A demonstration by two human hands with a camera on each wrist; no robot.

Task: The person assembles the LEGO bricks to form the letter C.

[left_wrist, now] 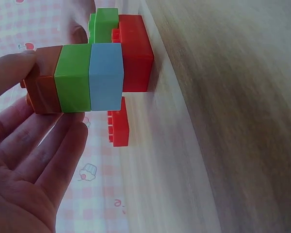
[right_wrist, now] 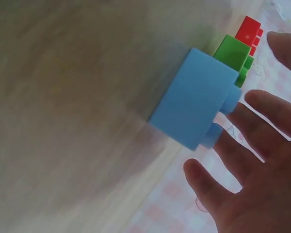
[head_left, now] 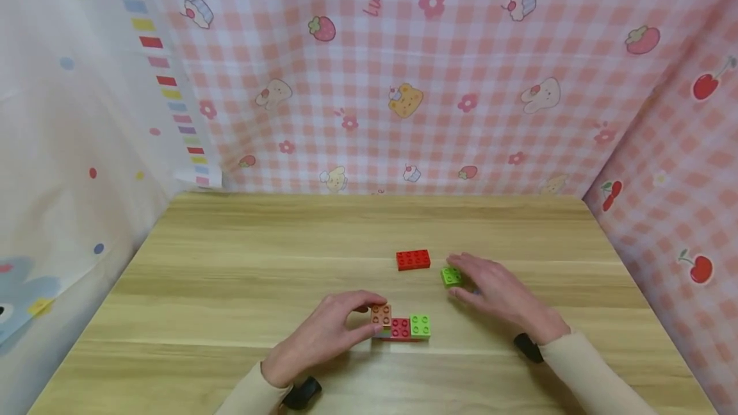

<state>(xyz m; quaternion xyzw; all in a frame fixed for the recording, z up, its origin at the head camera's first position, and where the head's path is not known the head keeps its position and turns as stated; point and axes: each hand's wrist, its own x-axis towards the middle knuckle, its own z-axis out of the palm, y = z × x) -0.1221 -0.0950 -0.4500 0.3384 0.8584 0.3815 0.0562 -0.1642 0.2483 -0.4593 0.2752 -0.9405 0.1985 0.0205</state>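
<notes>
My left hand pinches a brown brick between thumb and fingers. In the left wrist view that brick tops a stack with a green brick and a light blue brick under it. The stack stands at the left end of a long red brick; a light green brick sits on its right end. My right hand, fingers spread, hovers around a loose green brick and a light blue brick. It holds nothing.
A separate long red brick lies farther back, left of the loose green brick. The wooden table ends at a pink checked cloth behind, with more cloth at both sides.
</notes>
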